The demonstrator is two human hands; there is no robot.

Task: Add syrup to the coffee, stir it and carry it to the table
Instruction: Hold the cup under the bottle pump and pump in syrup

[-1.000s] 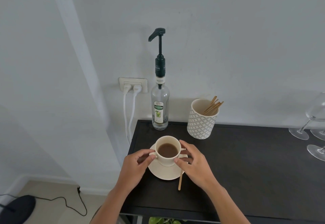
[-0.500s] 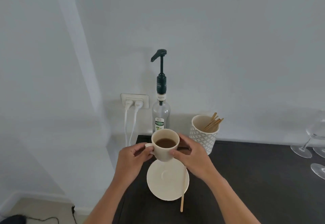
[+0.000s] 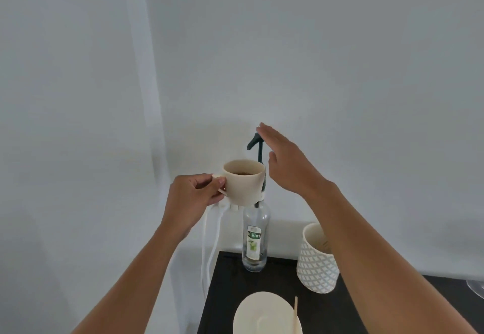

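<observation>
My left hand (image 3: 192, 197) grips the handle of a cream coffee cup (image 3: 243, 183) and holds it in the air, just below the dark spout of the syrup bottle's pump (image 3: 255, 142). Dark coffee shows inside the cup. The clear glass syrup bottle (image 3: 255, 239) stands at the back left corner of the black counter (image 3: 227, 294). My right hand (image 3: 290, 160) hovers flat and open over the pump head, fingers apart, holding nothing. The cream saucer (image 3: 264, 312) lies on the counter with a wooden stirrer (image 3: 296, 315) resting on its right edge.
A white patterned holder (image 3: 317, 263) stands right of the bottle. Two white cables (image 3: 209, 244) hang down the wall at the counter's left edge. The foot of a wine glass (image 3: 475, 288) shows at the far right. The grey wall rises close behind.
My left hand lifted the cup off the saucer and up to the pump spout. My right hand let go of the cup and rose over the pump head. The view tilted up.
</observation>
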